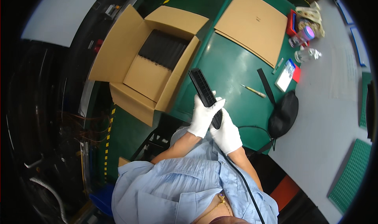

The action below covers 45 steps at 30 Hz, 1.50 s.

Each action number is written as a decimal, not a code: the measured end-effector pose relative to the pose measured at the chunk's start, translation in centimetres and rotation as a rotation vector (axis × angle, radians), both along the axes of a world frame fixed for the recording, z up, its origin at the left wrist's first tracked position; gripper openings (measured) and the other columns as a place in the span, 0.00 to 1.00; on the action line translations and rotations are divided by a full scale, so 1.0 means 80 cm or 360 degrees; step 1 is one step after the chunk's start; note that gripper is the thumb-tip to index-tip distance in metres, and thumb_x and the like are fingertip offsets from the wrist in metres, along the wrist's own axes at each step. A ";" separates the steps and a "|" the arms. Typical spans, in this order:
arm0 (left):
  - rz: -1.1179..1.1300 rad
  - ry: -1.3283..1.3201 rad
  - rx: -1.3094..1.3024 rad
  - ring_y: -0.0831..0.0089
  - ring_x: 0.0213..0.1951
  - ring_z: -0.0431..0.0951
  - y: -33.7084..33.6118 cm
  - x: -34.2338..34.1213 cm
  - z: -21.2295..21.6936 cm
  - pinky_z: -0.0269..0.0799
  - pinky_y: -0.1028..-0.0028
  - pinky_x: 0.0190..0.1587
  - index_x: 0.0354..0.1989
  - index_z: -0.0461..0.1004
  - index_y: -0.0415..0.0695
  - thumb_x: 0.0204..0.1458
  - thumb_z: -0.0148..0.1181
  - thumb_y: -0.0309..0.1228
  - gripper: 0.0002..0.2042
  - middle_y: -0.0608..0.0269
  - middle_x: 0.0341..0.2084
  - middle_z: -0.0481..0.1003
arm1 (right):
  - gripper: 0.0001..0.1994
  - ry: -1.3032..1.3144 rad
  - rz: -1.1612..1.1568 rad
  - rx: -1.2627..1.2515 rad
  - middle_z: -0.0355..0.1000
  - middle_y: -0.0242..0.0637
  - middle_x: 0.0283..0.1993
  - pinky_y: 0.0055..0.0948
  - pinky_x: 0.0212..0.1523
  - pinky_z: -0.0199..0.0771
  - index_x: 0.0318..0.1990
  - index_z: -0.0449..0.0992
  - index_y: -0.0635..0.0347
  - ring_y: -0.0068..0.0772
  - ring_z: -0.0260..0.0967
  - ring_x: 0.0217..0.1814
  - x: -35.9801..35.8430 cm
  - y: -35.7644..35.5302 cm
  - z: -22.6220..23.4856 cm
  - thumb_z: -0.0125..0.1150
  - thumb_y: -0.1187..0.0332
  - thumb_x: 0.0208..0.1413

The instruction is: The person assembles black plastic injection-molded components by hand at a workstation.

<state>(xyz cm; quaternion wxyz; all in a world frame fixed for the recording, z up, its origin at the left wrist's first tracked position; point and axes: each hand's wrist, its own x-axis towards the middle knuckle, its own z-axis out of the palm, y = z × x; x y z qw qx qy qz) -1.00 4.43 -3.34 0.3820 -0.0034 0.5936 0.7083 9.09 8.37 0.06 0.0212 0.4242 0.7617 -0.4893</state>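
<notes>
A long black ribbed plastic part (202, 89) is held over the green table (228, 62) by both of my white-gloved hands. My left hand (204, 115) wraps around its lower half. My right hand (227, 135) grips its bottom end from below. The part's top end points toward an open cardboard box (130, 58), which holds several more black parts in a row beside a cardboard insert.
A flat cardboard sheet (252, 25) lies at the back of the table. A screwdriver (254, 91), a black strap (266, 85) and a black bag (284, 114) lie to the right. Bottles and small boxes (303, 39) stand on the grey table. Green grid mats (350, 176) lie far right.
</notes>
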 end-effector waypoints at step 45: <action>-0.0229 0.2115 -0.2312 0.65 0.42 0.74 -0.065 -0.681 -0.412 0.71 0.65 0.45 0.49 0.71 0.47 0.59 0.48 0.30 0.12 0.62 0.39 0.73 | 0.16 0.0716 0.2009 0.1756 0.73 0.39 0.50 0.35 0.47 0.78 0.55 0.70 0.55 0.39 0.75 0.50 -0.830 0.113 -0.461 0.47 0.70 0.60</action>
